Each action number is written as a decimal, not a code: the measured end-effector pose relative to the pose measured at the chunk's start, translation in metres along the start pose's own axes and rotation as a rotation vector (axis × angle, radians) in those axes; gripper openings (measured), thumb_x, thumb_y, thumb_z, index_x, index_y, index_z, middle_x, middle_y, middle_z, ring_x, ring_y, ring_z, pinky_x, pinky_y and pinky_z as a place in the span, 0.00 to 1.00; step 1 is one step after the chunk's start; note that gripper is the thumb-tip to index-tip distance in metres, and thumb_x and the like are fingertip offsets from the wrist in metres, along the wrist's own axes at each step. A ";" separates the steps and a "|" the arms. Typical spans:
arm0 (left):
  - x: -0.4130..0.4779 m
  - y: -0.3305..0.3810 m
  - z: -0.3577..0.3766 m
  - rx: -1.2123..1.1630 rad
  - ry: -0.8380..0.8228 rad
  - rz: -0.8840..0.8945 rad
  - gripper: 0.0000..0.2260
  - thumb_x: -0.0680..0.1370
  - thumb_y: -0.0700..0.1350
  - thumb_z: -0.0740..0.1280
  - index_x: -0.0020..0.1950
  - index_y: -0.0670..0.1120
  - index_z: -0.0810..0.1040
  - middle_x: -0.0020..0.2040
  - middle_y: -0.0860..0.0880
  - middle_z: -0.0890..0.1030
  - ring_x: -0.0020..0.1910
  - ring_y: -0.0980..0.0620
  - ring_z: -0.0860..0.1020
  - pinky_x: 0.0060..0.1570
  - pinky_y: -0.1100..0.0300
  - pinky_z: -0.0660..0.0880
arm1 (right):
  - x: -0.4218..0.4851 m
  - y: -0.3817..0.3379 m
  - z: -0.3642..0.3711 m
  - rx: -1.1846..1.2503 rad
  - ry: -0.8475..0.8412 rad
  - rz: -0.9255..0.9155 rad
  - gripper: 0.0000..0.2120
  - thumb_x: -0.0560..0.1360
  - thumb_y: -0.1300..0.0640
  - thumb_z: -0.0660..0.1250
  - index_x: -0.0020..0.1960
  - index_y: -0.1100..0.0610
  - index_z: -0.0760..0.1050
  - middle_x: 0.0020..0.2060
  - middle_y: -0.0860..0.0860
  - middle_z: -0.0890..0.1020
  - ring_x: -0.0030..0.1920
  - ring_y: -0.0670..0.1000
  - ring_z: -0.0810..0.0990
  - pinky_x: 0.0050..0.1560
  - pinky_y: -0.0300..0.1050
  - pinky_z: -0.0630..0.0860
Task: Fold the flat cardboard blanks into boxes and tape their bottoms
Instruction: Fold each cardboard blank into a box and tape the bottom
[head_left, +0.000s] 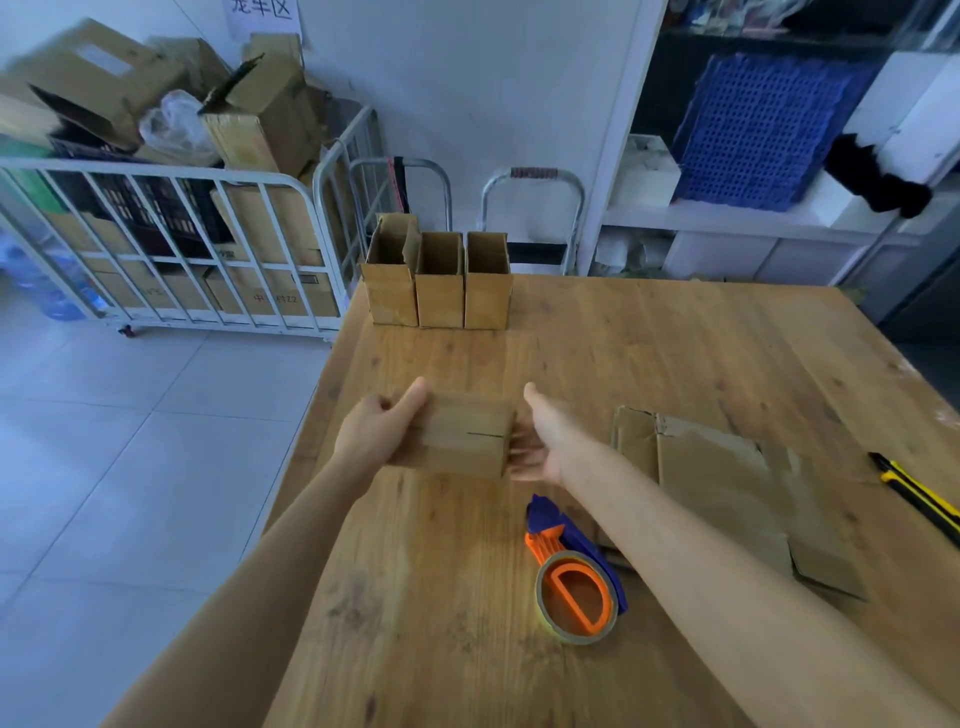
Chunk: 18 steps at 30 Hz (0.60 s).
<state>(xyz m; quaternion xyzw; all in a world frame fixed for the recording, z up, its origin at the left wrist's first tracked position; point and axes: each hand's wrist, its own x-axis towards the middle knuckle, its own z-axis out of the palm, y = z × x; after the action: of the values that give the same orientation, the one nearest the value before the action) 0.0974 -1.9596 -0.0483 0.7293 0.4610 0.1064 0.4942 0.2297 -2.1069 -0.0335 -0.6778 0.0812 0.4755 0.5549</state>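
Folded box (460, 436), long axis left-right: left hand (374, 431) grips one end. Right hand (540, 441), fingers straight, touches the other. Cart cartons (270, 299) print illegible.

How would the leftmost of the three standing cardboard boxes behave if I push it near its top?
It would probably tip rather than slide: the leftmost box stands tall and narrow, open-topped and apparently empty, so likely light. It stands by the table corner, so it might fall off.

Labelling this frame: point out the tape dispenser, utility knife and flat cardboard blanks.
tape dispenser (576, 535), head view, blue body.
utility knife (917, 494), head view, mid-handle.
flat cardboard blanks (722, 483), head view, top blank's middle panel.
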 end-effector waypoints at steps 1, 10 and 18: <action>0.000 0.002 -0.002 -0.063 0.003 0.014 0.28 0.73 0.67 0.63 0.57 0.44 0.74 0.51 0.50 0.77 0.48 0.53 0.76 0.41 0.59 0.70 | 0.000 -0.003 0.001 -0.027 0.012 -0.060 0.17 0.79 0.47 0.62 0.59 0.60 0.72 0.50 0.58 0.81 0.49 0.58 0.81 0.44 0.53 0.79; 0.001 -0.030 0.022 0.303 -0.086 0.221 0.37 0.66 0.63 0.70 0.71 0.51 0.65 0.66 0.51 0.72 0.68 0.45 0.67 0.67 0.40 0.65 | 0.013 0.026 -0.010 -0.459 0.192 -0.464 0.25 0.73 0.62 0.69 0.66 0.52 0.64 0.54 0.48 0.73 0.51 0.47 0.74 0.42 0.38 0.72; 0.003 -0.044 0.032 0.490 -0.028 0.213 0.46 0.72 0.53 0.72 0.78 0.48 0.44 0.76 0.44 0.57 0.75 0.41 0.54 0.72 0.42 0.58 | 0.016 0.030 -0.039 -0.808 0.213 -0.693 0.26 0.73 0.57 0.70 0.67 0.54 0.64 0.63 0.50 0.70 0.56 0.45 0.70 0.45 0.29 0.67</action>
<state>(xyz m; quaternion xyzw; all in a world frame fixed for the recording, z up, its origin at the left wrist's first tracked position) 0.0936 -1.9735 -0.1008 0.8730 0.3870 0.0328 0.2951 0.2412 -2.1436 -0.0683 -0.8685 -0.2806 0.1869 0.3633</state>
